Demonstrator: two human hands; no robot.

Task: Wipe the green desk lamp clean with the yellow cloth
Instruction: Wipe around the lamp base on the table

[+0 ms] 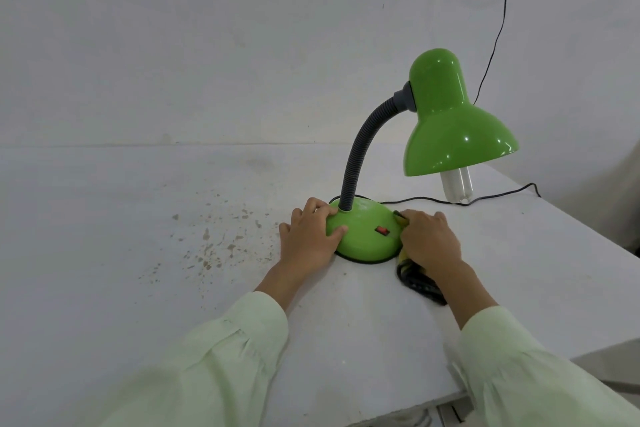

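Observation:
The green desk lamp stands on a white table, with its round base (pixel 367 236) in front of me, a grey flexible neck (pixel 360 152) and a glossy green shade (pixel 453 125) bent to the right over a white bulb. My left hand (pixel 310 236) grips the left side of the base, thumb on top. My right hand (pixel 427 241) presses the yellow cloth (pixel 414 274) against the right side of the base; most of the cloth is hidden under the hand, and a yellow and dark part trails toward me on the table.
The white table (pixel 173 253) has brown specks left of the lamp. Its right edge (pixel 588 229) runs diagonally close to the lamp. A black cord (pixel 502 196) lies behind the base and climbs the white wall.

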